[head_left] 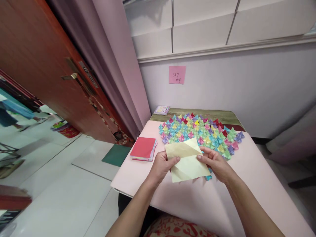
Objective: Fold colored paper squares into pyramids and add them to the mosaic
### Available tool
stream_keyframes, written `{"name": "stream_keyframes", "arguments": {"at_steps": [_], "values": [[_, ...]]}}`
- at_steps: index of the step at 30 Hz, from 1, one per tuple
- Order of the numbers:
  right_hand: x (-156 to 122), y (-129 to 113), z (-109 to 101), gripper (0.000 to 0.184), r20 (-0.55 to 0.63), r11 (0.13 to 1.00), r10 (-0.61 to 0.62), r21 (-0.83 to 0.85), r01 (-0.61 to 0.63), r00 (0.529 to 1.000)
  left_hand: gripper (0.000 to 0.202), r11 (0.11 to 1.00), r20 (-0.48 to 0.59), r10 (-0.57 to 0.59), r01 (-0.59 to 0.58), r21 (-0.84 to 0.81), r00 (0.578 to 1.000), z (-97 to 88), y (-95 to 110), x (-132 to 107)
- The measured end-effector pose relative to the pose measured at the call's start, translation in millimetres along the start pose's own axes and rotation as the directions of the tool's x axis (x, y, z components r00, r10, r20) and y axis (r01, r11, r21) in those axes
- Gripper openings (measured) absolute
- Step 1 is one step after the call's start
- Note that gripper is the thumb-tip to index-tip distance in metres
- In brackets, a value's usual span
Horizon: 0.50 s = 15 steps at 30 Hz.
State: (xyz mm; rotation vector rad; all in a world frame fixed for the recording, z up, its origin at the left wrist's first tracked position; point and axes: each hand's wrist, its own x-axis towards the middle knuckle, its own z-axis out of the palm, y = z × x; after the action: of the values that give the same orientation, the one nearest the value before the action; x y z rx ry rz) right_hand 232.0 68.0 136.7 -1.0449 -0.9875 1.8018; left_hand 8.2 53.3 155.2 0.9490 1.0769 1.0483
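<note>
A pale yellow sheet of paper (186, 159) with a diagonal fold is held above the pale pink table cover (259, 171). My left hand (161, 166) pinches its left edge with thumb on top. At the sheet's right edge, my right hand (216, 163) grips it with fingers curled. Just behind the sheet lies a dense spread of several small folded paper shapes (199, 131) in blue, green, pink, yellow, purple and red. A stack of square coloured papers (143, 148) with a red top sheet lies to the left of my left hand.
A small packet (161, 110) rests on the wooden tabletop (222, 116) at the back left. On the wall above is a pink sticky note (177, 74). A brown door (49, 72) and a mauve curtain (116, 65) stand at left. Tiled floor (61, 191) lies below left.
</note>
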Motion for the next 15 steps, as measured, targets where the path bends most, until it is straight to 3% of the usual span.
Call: {"name": "stream_keyframes", "arguments": {"at_steps": [5,7,11,15], "values": [[4.3,10.2,1.6,0.02,-0.151,0.991,-0.062,0.112,0.079,0.987,0.025,0.991,-0.055,-0.025,0.017,-0.132,0.998,1.2,3.5,2.0],[4.0,11.6,-0.4,0.015,-0.161,0.99,-0.074,0.104,0.091,0.984,0.019,0.989,-0.05,-0.031,0.024,-0.144,0.998,-0.1,4.9,1.0],[1.0,11.5,-2.4,0.033,-0.121,0.99,-0.136,0.024,0.14,0.983,0.023,0.991,-0.038,0.038,-0.043,-0.13,0.999,-2.5,5.6,-1.7],[-1.5,11.1,3.9,0.034,-0.141,0.974,-0.208,-0.116,0.193,0.968,0.029,0.993,-0.056,0.115,-0.117,-0.032,0.992,-2.5,2.5,0.3]]}}
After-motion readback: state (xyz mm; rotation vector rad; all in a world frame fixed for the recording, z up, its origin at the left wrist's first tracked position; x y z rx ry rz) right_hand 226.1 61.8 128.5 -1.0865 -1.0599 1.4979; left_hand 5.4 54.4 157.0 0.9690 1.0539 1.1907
